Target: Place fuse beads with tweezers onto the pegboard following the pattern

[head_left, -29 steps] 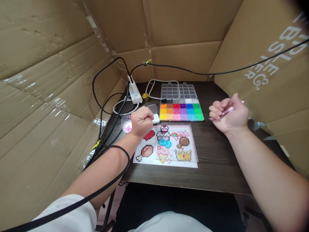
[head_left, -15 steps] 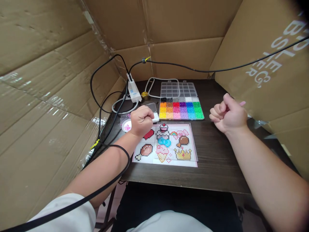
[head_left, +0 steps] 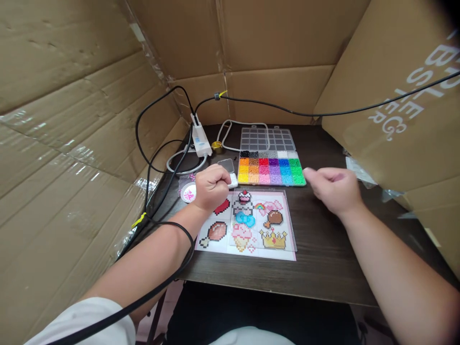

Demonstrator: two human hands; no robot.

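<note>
The left hand (head_left: 212, 187), clenched in a fist, lies above the upper left part of the pattern sheet (head_left: 212, 256), beside the small white box (head_left: 233, 180) and the white dish (head_left: 188, 192) of pink beads. The right hand (head_left: 336, 190), also clenched, is held just right of the open bead case (head_left: 272, 171); whether its fingers enclose anything cannot be told. A clear pegboard (head_left: 293, 239) overlies the sheet's middle and right on the dark table (head_left: 323, 268).

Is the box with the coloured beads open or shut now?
Open. The clear lid of the bead box lies folded back behind it, and the coloured beads show uncovered.
</note>
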